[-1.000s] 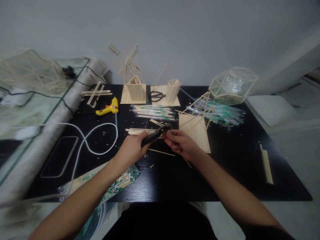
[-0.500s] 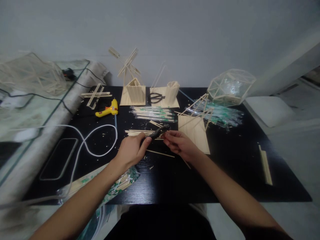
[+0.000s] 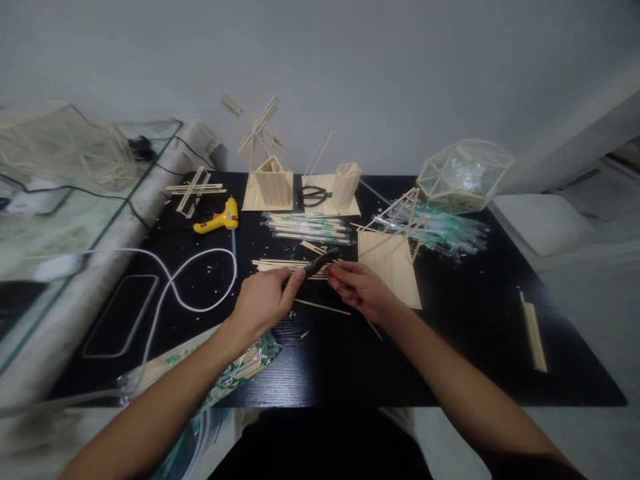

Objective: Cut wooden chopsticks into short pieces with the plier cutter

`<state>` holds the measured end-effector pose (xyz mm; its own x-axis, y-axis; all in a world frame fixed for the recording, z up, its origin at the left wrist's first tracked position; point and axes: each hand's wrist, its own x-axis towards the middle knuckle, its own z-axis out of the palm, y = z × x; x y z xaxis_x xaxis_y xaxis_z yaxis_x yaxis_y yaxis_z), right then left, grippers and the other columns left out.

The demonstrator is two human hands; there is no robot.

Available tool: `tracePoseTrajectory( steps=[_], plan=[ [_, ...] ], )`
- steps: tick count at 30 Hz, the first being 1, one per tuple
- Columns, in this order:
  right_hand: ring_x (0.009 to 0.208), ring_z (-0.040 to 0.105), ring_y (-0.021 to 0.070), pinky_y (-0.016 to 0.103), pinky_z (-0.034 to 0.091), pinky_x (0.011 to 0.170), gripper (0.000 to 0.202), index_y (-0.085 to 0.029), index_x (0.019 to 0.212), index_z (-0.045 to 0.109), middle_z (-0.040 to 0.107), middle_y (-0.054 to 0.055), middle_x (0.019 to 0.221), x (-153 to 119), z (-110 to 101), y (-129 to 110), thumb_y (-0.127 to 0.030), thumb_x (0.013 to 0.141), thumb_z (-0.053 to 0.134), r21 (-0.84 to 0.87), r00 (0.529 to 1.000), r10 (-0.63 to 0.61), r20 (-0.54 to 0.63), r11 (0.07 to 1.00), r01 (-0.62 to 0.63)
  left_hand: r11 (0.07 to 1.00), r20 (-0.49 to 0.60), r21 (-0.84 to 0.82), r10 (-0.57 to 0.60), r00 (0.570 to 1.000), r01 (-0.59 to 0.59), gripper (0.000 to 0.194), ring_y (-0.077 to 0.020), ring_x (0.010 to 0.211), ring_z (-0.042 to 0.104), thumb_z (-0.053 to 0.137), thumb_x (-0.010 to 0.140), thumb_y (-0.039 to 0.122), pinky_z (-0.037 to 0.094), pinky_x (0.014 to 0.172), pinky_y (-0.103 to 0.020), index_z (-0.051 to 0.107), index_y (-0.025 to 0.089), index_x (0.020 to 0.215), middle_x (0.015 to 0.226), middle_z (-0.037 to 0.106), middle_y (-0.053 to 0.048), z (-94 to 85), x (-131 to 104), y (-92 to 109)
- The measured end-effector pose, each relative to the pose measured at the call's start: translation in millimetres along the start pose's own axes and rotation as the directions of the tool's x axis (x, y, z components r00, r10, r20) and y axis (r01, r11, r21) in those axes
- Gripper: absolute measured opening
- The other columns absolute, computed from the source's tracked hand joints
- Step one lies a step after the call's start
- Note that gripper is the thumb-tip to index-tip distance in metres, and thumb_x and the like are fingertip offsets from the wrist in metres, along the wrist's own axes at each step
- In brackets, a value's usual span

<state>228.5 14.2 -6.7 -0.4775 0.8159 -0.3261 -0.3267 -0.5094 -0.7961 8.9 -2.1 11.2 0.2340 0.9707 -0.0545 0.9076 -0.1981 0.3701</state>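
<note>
Around a black plier-like tool, your left hand has its fingers closed; your right hand's fingers pinch a thin pale wooden stick near the tool's head. Beyond, loose pale sticks lie on the black worktop.

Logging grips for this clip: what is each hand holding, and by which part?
The left hand holds a black tool by its handle end. The right hand pinches a thin stick by its far part; the exact spot is hidden.
</note>
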Motion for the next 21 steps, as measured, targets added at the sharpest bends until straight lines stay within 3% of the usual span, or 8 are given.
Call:
tracePoseTrajectory(
  steps=[13, 21],
  plan=[
    [0.042, 0.024, 0.0005, 0.019, 0.009, 0.037, 0.033, -0.014, 0.089, 0.073, 0.056, -0.005, 0.065, 0.1, 1.3, -2.2, -0.043, 0.077, 0.084, 0.021, 0.998, -0.056, -0.006, 0.998, 0.056, 0.996, -0.048, -0.082, -0.043, 0.998, 0.039, 0.065, -0.0276, 0.087, 0.071, 0.021, 0.104, 0.060, 0.040, 0.071, -0.032, 0.070, 0.020, 0.088, 0.087, 0.076, -0.010, 3.5, 7.1, -9.6],
    [0.041, 0.023, 0.0007, 0.018, 0.010, 0.037, 0.033, -0.015, 0.093, 0.073, 0.056, -0.004, 0.066, 2.4, -1.9, 1.7, -0.046, 0.083, 0.079, -0.010, 0.999, -0.045, -0.028, 0.999, 0.045, 1.000, -0.084, 0.017, -0.011, 0.996, 0.013, 0.055, -0.0254, 0.081, 0.068, 0.028, 0.102, 0.061, 0.040, 0.068, -0.031, 0.061, 0.020, 0.088, 0.083, 0.071, -0.008, 5.7, 6.3, -10.5]
  ],
)
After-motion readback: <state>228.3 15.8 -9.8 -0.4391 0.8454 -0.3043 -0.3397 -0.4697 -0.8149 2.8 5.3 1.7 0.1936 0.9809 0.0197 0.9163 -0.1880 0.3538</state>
